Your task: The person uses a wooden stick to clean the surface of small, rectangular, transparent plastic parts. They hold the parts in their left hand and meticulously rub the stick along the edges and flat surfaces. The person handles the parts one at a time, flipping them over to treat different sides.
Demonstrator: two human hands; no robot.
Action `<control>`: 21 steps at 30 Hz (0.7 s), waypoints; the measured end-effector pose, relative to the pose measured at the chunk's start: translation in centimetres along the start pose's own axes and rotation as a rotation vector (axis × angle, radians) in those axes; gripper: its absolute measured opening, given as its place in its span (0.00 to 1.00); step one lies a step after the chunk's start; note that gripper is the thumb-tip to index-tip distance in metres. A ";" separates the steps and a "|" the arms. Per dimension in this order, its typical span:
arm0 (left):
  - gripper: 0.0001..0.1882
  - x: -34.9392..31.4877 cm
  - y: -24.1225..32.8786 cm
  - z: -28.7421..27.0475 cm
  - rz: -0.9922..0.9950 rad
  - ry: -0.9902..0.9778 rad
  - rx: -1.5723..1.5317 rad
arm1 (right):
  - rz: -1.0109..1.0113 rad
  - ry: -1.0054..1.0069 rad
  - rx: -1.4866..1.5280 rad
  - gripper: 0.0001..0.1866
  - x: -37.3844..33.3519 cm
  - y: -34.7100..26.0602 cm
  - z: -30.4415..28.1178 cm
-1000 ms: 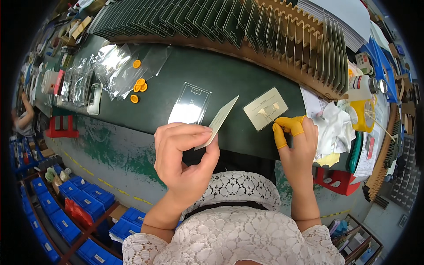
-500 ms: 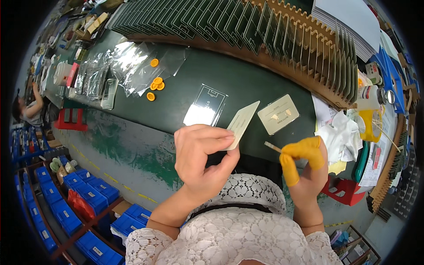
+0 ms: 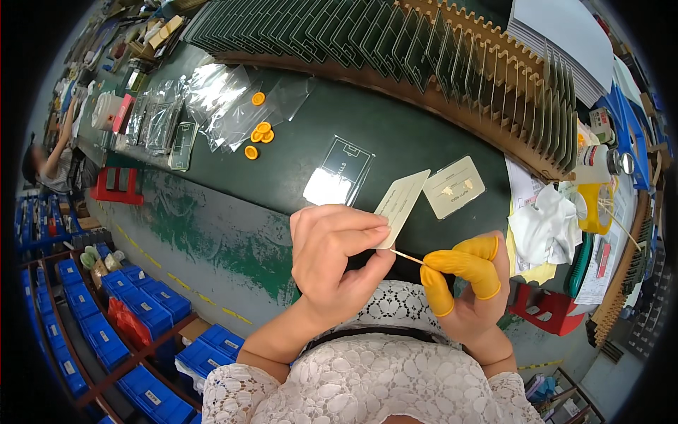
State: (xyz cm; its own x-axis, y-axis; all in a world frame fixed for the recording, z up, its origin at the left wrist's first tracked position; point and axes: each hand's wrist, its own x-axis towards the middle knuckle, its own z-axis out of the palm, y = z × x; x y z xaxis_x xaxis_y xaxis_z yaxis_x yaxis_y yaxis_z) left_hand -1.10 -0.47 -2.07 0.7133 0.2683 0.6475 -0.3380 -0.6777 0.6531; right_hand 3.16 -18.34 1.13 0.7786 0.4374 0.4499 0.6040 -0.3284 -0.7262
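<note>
My left hand (image 3: 337, 258) pinches a thin cream card (image 3: 404, 203) by its lower left edge, tilted up off the table. Yellow rubber finger cots cover the thumb and some fingers of my right hand (image 3: 467, 283). Between those fingertips is a thin wooden stick (image 3: 408, 257), its far end at the card's bottom edge; whether it touches cannot be made out. Another cream card (image 3: 455, 189) with small pale pieces on it lies just beyond. To the left of the held card, a dark green card (image 3: 341, 169) in a shiny clear sleeve rests flat.
A long slotted rack (image 3: 487, 127) of upright green cards spans the far side. Several yellow rolled rings (image 3: 263, 131) and clear plastic bags (image 3: 233, 106) lie left. White crumpled cloth (image 3: 544, 225), a bottle (image 3: 593, 162) and yellow tape (image 3: 595, 205) stand right. Blue bins (image 3: 152, 396) sit lower left.
My right hand has moved left, bringing the stick to the held card's lower edge. My left hand and its card have shifted slightly right and down.
</note>
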 end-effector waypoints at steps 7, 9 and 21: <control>0.19 0.2 0.0 0.1 -0.001 -0.002 0.054 | -0.018 0.013 -0.049 0.19 0.1 -0.1 -0.2; 0.20 0.5 0.3 -0.1 0.014 -0.016 0.091 | -0.017 0.030 -0.067 0.19 0.1 -0.1 -0.3; 0.20 0.9 0.9 -0.6 0.066 -0.058 0.154 | -0.019 0.024 -0.126 0.19 -0.3 0.0 -0.5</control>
State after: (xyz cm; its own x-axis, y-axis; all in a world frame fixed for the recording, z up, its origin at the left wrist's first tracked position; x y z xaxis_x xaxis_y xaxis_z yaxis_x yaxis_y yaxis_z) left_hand -1.14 -0.49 -0.66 0.7286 0.1828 0.6601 -0.2900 -0.7908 0.5391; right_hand 2.98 -18.91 1.25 0.7697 0.4252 0.4762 0.6342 -0.4235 -0.6469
